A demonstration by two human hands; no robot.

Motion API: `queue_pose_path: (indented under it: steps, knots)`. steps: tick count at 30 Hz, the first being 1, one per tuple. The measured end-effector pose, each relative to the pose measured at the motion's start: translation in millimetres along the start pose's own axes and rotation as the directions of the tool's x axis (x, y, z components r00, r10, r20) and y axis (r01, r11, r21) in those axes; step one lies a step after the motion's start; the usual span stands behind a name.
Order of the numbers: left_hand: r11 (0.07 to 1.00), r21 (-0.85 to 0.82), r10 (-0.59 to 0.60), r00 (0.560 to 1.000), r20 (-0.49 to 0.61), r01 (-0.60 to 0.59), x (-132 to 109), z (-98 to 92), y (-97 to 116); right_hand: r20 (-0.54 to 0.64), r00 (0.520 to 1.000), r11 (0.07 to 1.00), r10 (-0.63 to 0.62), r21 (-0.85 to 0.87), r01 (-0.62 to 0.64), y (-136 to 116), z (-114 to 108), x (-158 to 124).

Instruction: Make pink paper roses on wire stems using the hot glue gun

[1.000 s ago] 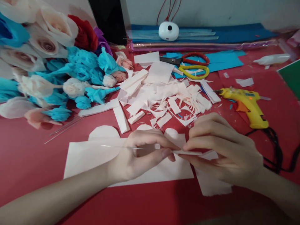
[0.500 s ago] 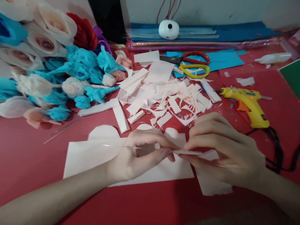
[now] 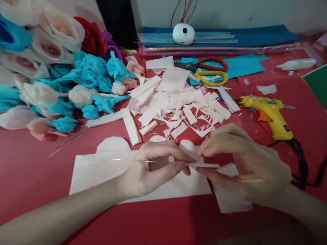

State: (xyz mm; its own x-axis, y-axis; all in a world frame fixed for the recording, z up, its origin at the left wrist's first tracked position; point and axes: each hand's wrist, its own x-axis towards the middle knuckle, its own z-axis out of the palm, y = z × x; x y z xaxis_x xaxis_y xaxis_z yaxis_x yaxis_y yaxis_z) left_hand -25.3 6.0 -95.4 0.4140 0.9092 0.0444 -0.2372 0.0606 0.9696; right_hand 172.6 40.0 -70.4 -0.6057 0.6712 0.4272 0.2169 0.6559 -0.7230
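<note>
My left hand (image 3: pixel 153 168) pinches a thin metal wire (image 3: pixel 127 160) that runs out to the left, together with the end of a narrow pale paper strip (image 3: pixel 204 165). My right hand (image 3: pixel 242 163) holds the same strip from the right, thumb beneath it and fingers curled just above. Both hands hover over a large pale pink paper sheet (image 3: pixel 102 170) with rounded petal shapes cut along its top edge, lying on the red table (image 3: pixel 38 177).
A pile of pale paper scraps (image 3: pixel 178 102) lies behind the hands. Paper flowers (image 3: pixel 63 68) in blue, white and red fill the left. A yellow glue gun (image 3: pixel 270 114) with black cord sits right. Red scissors (image 3: pixel 204 64) and yellow scissors (image 3: pixel 212 77) lie at the back on blue paper (image 3: pixel 245 66).
My right fingers have lifted slightly and shifted left along the strip. My left hand and the wire have stayed in place.
</note>
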Motion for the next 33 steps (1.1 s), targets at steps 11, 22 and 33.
queue_pose_path:
  steps: [11,22,33]
  knots:
    - [0.996,0.079,0.033,0.999,0.0,-0.033,1.0,-0.7,0.7,-0.028,1.0,1.0,-0.007,0.024,0.008,-3.5,2.7,-2.6]
    - [0.994,0.102,0.039,0.999,0.023,-0.041,2.3,0.7,1.2,0.042,0.999,0.998,-0.02,-0.056,0.022,-6.5,0.8,-3.1]
    - [0.995,0.092,0.029,0.999,0.038,-0.033,3.1,1.6,0.8,0.07,0.989,0.98,-0.132,-0.139,0.141,-3.3,2.3,-3.7]
